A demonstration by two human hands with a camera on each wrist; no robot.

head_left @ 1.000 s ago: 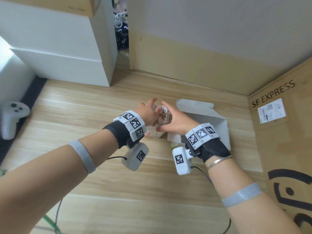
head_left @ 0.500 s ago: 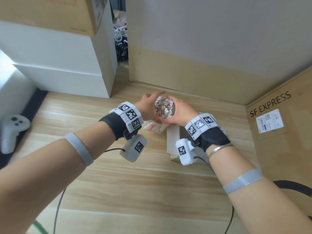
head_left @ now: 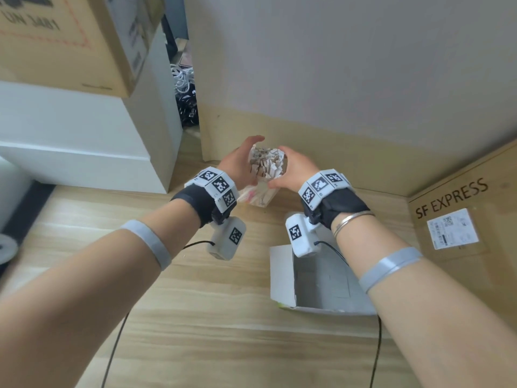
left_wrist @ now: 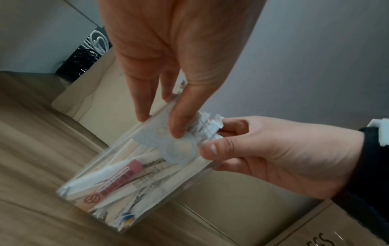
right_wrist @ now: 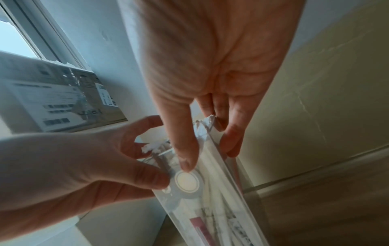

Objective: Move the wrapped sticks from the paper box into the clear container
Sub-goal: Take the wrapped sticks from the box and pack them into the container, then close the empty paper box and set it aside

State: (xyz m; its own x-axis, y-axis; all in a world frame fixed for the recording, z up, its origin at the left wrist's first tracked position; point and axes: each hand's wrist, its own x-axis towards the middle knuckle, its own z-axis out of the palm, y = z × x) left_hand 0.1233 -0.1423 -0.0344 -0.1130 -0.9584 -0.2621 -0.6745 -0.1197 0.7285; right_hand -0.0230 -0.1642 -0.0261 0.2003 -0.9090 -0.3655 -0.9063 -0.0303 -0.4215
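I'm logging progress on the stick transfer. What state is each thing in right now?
clear container: lifted off the floor, tilted, packed with sticks.
wrapped sticks: standing in the container, torn wrapper ends sticking out the top.
paper box: on the floor, flap open, looks empty inside.
left hand: grips the container near its top.
right hand: grips the container's opposite side.

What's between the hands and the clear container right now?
Nothing visible. The left hand and right hand both grip the clear container directly near its rim, with the wrapped sticks already standing inside.
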